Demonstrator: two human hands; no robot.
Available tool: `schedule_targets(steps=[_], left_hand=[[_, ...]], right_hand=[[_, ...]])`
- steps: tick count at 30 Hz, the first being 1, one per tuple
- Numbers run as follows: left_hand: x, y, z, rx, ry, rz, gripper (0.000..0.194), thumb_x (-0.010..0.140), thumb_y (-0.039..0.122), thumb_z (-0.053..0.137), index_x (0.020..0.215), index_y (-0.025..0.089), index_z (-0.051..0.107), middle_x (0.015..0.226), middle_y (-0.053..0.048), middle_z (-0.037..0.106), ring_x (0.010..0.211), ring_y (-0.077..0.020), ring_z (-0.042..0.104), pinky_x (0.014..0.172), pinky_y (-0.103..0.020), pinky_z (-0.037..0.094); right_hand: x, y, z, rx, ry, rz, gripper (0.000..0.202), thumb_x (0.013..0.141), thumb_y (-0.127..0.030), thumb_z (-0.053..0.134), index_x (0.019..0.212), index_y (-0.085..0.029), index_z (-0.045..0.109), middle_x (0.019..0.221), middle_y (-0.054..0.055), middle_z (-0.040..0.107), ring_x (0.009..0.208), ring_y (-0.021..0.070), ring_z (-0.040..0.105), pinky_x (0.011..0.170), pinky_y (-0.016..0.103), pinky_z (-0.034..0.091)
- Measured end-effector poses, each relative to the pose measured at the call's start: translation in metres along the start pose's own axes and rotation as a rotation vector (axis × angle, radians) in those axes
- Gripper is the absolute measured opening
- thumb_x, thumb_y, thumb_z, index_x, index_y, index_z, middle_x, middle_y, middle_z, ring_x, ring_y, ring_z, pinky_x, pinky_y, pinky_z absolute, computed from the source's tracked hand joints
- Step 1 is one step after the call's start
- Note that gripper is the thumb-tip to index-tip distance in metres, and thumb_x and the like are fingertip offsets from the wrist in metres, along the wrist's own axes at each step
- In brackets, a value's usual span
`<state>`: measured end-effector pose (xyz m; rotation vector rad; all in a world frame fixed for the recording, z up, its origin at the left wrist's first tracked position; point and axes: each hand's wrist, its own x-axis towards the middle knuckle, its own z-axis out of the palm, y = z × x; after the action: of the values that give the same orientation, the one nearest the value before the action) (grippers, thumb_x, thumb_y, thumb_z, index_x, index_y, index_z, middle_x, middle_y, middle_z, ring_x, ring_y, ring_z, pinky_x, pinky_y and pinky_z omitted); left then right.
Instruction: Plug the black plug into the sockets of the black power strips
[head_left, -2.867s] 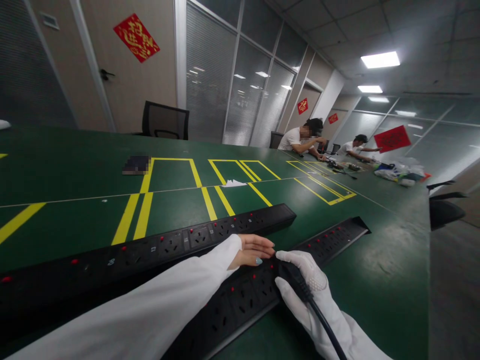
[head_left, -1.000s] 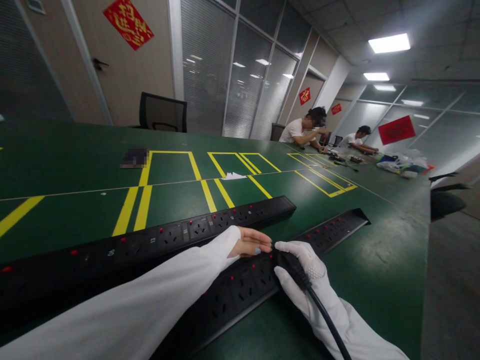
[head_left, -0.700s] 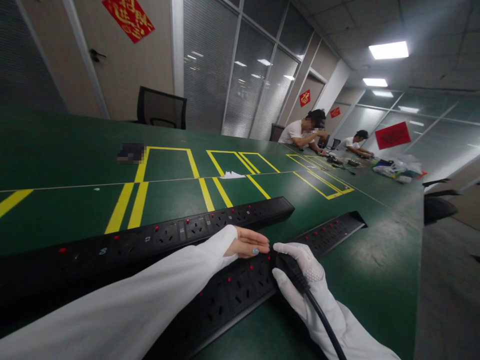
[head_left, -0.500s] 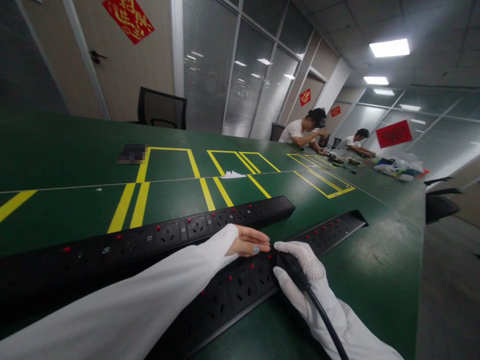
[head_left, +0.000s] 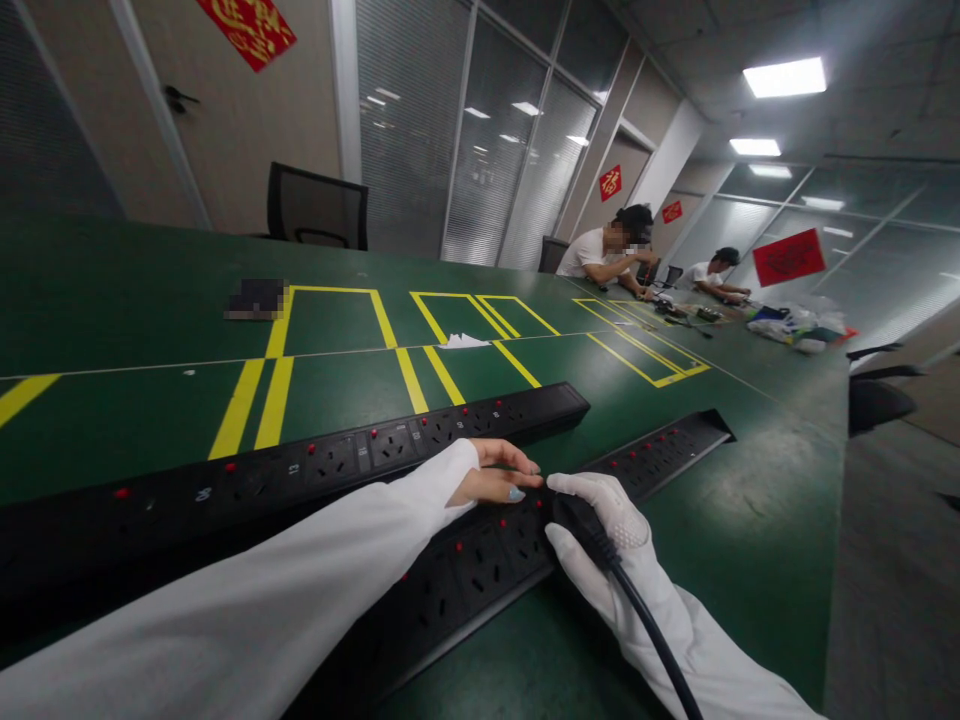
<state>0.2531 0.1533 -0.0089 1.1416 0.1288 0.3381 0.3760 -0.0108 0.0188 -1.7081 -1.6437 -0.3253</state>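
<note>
Two long black power strips with red lights lie on the green table: a far strip (head_left: 390,440) and a near strip (head_left: 487,565). Over the near strip is my left hand (head_left: 499,473), its bare fingers apart and nothing seen in them. My right hand (head_left: 600,540), in a white glove, grips a black plug (head_left: 576,520) between thumb and fingers at the near strip's right edge. A black cable (head_left: 652,640) runs from the plug down toward the bottom of the view. Whether the plug's pins are in a socket is hidden.
Yellow tape outlines and a torn white scrap (head_left: 463,341) mark the green table (head_left: 780,520). A dark blurred item (head_left: 256,299) lies at the far left. Two people sit at the far right near plastic bags (head_left: 799,322). A mesh chair (head_left: 318,205) stands behind the table.
The fingers of my left hand have spread apart a little. My right hand keeps its hold on the plug. The view has shifted slightly.
</note>
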Motion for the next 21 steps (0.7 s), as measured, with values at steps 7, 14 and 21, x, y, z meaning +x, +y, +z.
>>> schedule_targets(steps=[7,14,21], left_hand=[[0.0006,0.0009,-0.0003,-0.047,-0.027,-0.032,0.031,0.051,0.017,0.082,0.068,0.012,0.057,0.102,-0.013,0.065,0.099,-0.0273,0.062,0.094,-0.040,0.042],[0.0007,0.0024,-0.0002,-0.125,-0.014,-0.136,0.041,0.050,0.021,0.084,0.058,0.014,0.044,0.101,-0.012,0.065,0.106,-0.0262,0.058,0.082,-0.031,0.048],[0.0007,0.0030,0.0011,-0.148,-0.018,-0.143,0.046,0.047,0.021,0.085,0.057,0.015,0.041,0.098,-0.010,0.065,0.104,-0.0252,0.059,0.080,-0.029,0.048]], right_hand=[[0.0012,-0.0016,-0.0019,0.000,-0.010,-0.011,0.033,0.076,-0.030,0.054,0.108,-0.024,0.055,0.098,0.005,0.059,0.091,0.0189,0.057,0.079,0.034,0.048],[0.0004,-0.0003,-0.0015,-0.011,-0.014,-0.003,0.035,0.073,-0.028,0.055,0.108,-0.024,0.054,0.096,0.006,0.058,0.090,0.0200,0.058,0.079,0.036,0.049],[-0.0003,-0.0016,-0.0027,-0.031,-0.035,0.008,0.034,0.076,-0.029,0.055,0.109,-0.028,0.053,0.097,0.006,0.058,0.089,0.0220,0.060,0.075,0.036,0.052]])
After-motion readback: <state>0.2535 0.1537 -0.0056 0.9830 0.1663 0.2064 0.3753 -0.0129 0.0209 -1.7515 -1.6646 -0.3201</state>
